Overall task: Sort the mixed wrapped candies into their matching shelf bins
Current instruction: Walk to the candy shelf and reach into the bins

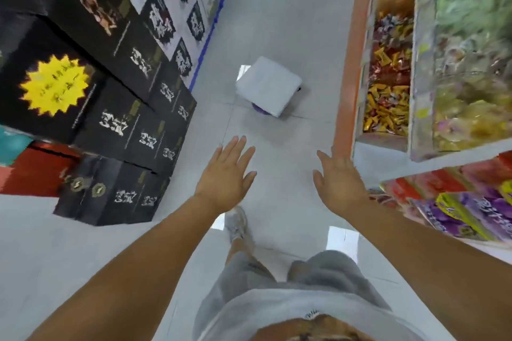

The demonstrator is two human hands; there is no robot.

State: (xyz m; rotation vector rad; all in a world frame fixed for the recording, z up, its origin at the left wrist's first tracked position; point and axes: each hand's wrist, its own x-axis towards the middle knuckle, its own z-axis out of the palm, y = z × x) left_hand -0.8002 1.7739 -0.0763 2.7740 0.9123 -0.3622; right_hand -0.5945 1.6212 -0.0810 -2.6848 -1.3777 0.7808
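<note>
The left arm [133,266] and the right arm [415,252], both bare, reach forward and downward, drawing closer together toward the wrists. The left grip [225,174] is held flat with its back upward, fingers straight and slightly spread, thumb angled inward, and it is empty. The right grip [339,178] mirrors it, set apart to the side, back upward, fingers straight, thumb pointing toward the left grip, and it is likewise empty.

We wear a pale grey T-shirt [277,310] with a small dark print near its hem, loose grey shorts [327,271], and a light grey laced sneaker [236,223] on the one visible foot. Our left hand [225,171], right hand [339,178] and forearms are bare.
</note>
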